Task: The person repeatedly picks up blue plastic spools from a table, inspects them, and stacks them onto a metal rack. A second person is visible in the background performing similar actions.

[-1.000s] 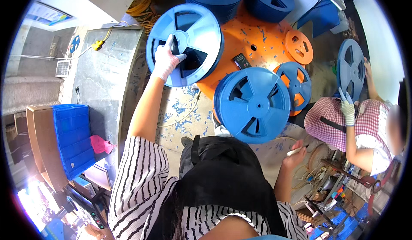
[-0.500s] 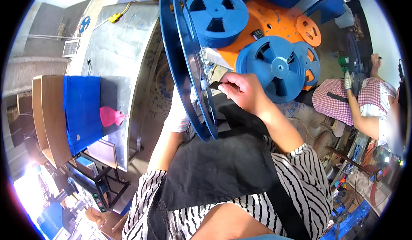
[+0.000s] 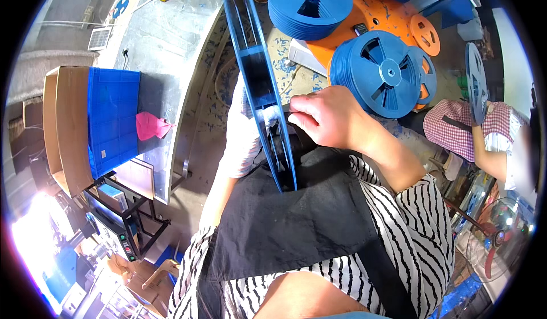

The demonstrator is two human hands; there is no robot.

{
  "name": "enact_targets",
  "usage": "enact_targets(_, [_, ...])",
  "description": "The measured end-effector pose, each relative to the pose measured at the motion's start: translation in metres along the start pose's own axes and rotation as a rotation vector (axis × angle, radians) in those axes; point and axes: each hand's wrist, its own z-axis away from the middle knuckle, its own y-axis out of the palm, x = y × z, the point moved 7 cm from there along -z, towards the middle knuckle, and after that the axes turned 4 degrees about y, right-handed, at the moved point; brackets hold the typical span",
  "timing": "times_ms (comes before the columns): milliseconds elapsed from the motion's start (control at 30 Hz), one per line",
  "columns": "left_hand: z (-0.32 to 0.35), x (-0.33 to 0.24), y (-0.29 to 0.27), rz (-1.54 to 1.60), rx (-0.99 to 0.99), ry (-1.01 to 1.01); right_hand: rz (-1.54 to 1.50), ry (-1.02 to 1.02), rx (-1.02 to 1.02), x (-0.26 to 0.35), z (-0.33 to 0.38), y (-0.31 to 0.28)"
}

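Note:
A large blue plastic reel (image 3: 253,51) stands upright in front of my body, seen nearly edge-on. Its two rims have a gap between them, and the lower edge comes down against my black apron. My left hand (image 3: 242,131), in a white glove, grips the reel from its left side; gloved fingertips show between the rims near the middle, the rest is partly covered. Just right of the reel is my bare right hand (image 3: 330,114), fingers closed in a pinch beside the rim. The dark flat strip pinched there earlier is mostly hidden by the fingers now.
Stacked blue reels (image 3: 373,74) lie ahead to the right by an orange disc-like surface (image 3: 356,19) sprinkled with blue scraps. Left is a grey metal table (image 3: 165,28) with a blue crate (image 3: 114,114) and pink cloth (image 3: 152,126). At far right a co-worker handles another reel (image 3: 474,82).
The reel has turned more edge-on to me, and its gap now shows. My right hand remains beside it, its dark strip no longer plainly visible. The co-worker's reel has turned.

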Motion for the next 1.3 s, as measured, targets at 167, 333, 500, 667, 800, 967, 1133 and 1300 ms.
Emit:
enact_targets(167, [0.005, 0.009, -0.007, 0.135, 0.078, -0.040, -0.004, -0.020, 0.138, 0.010, 0.007, 0.015])
enact_targets(333, [0.007, 0.029, -0.026, 0.520, 0.103, -0.081, -0.214, 0.038, 0.232, 0.015, 0.017, 0.016])
enact_targets(500, [0.011, 0.019, -0.015, 0.852, 0.208, -0.112, -0.214, -0.007, -0.061, 0.013, -0.004, -0.013])
enact_targets(667, [0.004, 0.018, -0.017, 0.929, 0.239, -0.067, -0.276, 0.106, -0.248, -0.006, -0.008, -0.035])
enact_targets(800, [-0.003, 0.018, -0.018, 0.935, 0.205, -0.052, 0.051, -0.014, -0.451, -0.012, -0.006, -0.064])
enact_targets(967, [0.007, 0.021, -0.025, 1.034, 0.190, -0.140, 0.341, -0.228, -0.463, 0.017, -0.010, -0.064])
enact_targets(1133, [0.017, 0.008, -0.008, 1.176, 0.376, -0.175, 0.550, -0.441, -0.402, 0.032, -0.020, -0.063])
enact_targets(1300, [0.022, 0.007, -0.003, 1.152, 0.399, -0.177, 0.699, -0.549, -0.348, 0.039, -0.023, -0.056])
